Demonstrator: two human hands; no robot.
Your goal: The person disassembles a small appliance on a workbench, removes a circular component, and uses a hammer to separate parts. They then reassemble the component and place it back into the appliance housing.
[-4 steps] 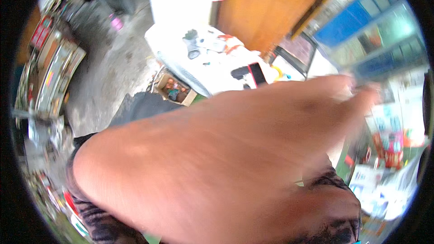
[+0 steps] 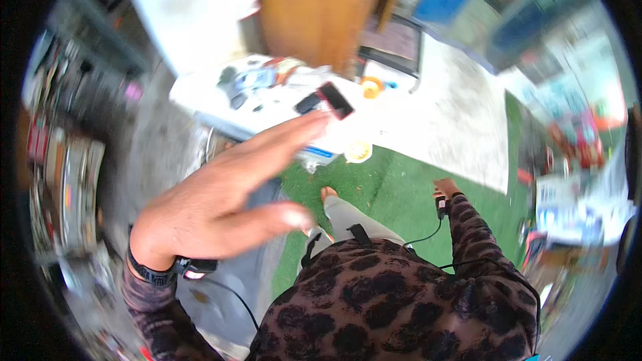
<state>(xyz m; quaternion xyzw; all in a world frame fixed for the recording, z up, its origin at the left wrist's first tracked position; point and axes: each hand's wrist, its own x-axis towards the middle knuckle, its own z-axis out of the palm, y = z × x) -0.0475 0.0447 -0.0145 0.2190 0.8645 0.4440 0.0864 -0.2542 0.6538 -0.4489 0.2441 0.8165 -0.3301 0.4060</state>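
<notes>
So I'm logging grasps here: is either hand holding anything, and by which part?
The left hand is open and holds nothing. The right hand closes around a small dark device at its upper end, cable trailing below.

A small shop or market stall. Beyond the left hand's fingers (image 2: 304, 127) stands a cluttered white counter (image 2: 200, 97); packed goods racks (image 2: 63, 174) line the wall left of them, and colourful packaged wares (image 2: 582, 140) crowd the far right. Green matting (image 2: 394, 187) and a grey floor (image 2: 160, 154) lie below, a wooden door (image 2: 321, 10) beyond.
</notes>
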